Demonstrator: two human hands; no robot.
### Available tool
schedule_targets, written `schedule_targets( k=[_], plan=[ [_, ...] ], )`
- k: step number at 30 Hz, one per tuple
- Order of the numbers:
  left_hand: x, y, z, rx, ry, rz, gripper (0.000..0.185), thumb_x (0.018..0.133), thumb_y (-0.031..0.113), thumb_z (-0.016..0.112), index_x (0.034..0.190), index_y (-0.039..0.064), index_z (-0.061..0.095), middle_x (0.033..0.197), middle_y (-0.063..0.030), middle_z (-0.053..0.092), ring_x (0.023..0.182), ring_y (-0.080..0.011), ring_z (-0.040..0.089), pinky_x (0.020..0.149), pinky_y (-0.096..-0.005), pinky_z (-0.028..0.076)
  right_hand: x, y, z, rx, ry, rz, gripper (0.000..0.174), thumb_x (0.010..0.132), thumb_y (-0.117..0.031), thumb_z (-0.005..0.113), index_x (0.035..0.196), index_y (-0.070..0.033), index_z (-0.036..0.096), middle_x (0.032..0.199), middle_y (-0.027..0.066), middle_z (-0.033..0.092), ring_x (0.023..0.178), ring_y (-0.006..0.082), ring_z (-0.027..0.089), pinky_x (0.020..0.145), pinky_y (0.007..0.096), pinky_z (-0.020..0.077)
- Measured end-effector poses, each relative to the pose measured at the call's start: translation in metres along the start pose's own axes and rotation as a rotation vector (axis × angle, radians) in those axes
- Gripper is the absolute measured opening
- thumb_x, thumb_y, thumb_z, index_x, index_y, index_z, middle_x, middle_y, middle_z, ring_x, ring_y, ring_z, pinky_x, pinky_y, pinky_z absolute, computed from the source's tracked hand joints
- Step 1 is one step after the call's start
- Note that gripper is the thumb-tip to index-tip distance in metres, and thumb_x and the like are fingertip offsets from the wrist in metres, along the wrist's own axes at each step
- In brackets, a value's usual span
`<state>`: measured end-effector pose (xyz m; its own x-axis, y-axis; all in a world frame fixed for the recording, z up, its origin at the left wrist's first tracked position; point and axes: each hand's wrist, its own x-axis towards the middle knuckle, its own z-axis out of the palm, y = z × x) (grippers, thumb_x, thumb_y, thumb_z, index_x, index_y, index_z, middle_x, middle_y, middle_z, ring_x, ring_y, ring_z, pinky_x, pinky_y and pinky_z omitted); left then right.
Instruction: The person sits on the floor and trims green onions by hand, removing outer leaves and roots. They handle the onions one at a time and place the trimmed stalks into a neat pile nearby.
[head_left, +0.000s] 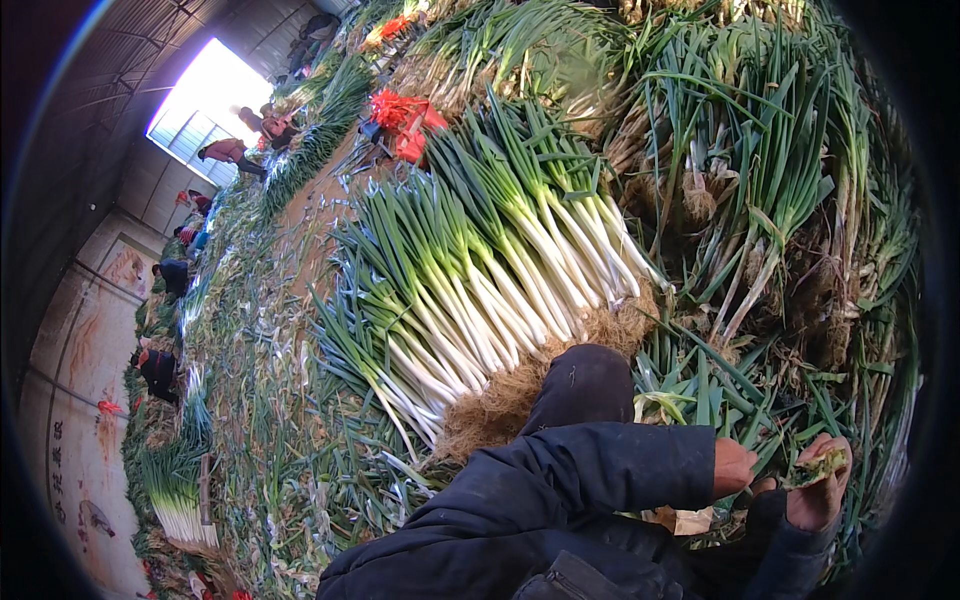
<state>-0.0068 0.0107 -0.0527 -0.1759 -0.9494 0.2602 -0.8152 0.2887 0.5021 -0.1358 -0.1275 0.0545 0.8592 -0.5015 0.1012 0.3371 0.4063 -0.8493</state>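
At the lower right my right hand (820, 491) grips a piece of filled flatbread (817, 469) with green filling at its broken edge. Just left of it is my left hand (733, 466), coming out of a dark sleeve; its fingers are partly hidden, and whether it holds anything cannot be told. Below the left hand lies a piece of brown paper or packaging (686, 520). A wide row of green onions (480, 300) lies beyond my dark-clad knee (589, 382), white stems side by side and roots (487, 412) towards me.
Untrimmed green onions (780, 180) are heaped at the right. Red ties (397, 110) and a red bag (416, 135) lie beyond the row. Loose leaves (277, 420) litter the floor. A bundle of green onions (180, 502) stands by a wooden stool or bench (205, 487). Several people work along the left wall.
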Motion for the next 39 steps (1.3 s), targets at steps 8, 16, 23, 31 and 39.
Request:
schedule_targets(
  k=[8,16,23,31,39],
  plan=[
    [0.0016,0.0008,0.0011,0.006,-0.002,-0.01,0.017,0.064,0.009,0.063,0.077,-0.002,0.059,0.08,-0.0178,0.056,0.073,-0.0349,0.062,0.058,-0.0439,0.051,0.0004,-0.0012,-0.0015,0.004,-0.021,0.01,0.045,0.081,-0.026,0.081,0.1,0.0,0.049,0.089,0.0097,0.052,0.075,0.0158,0.057,0.067,0.0227,0.05],
    [0.0012,-0.0013,0.0041,0.003,0.008,0.01,0.017,0.065,0.01,0.064,0.077,-0.001,0.059,0.081,-0.0177,0.057,0.073,-0.0347,0.062,0.058,-0.0437,0.051,0.0,0.0003,-0.0018,0.003,-0.023,0.012,0.045,0.081,-0.025,0.081,0.1,0.0,0.048,0.09,0.0098,0.052,0.075,0.0164,0.059,0.066,0.0238,0.0528],
    [0.003,-0.0015,0.0076,0.02,-0.016,-0.008,0.019,0.063,0.01,0.065,0.077,-0.001,0.059,0.082,-0.0176,0.057,0.074,-0.0344,0.062,0.058,-0.0434,0.052,-0.0001,-0.0004,-0.0018,-0.009,-0.034,0.012,0.045,0.082,-0.026,0.08,0.1,0.0,0.049,0.09,0.0098,0.052,0.077,0.0166,0.06,0.067,0.0248,0.0546],
    [0.0041,0.0002,0.003,0.005,-0.023,-0.006,0.021,0.061,0.009,0.066,0.077,-0.002,0.06,0.083,-0.0178,0.057,0.075,-0.0343,0.062,0.059,-0.043,0.052,-0.0003,-0.0007,-0.0008,-0.014,-0.028,0.011,0.046,0.081,-0.027,0.081,0.1,0.0,0.048,0.09,0.0098,0.052,0.078,0.0168,0.06,0.069,0.0257,0.0558],
    [0.0025,0.0009,0.0009,-0.002,-0.017,-0.012,0.018,0.063,0.009,0.065,0.077,-0.002,0.06,0.082,-0.0175,0.057,0.075,-0.0339,0.062,0.06,-0.0424,0.052,-0.0015,0.0005,-0.0022,-0.017,-0.015,0.003,0.046,0.081,-0.027,0.081,0.101,0.0,0.049,0.091,0.0097,0.052,0.078,0.0169,0.06,0.069,0.0253,0.0555]
  ],
)
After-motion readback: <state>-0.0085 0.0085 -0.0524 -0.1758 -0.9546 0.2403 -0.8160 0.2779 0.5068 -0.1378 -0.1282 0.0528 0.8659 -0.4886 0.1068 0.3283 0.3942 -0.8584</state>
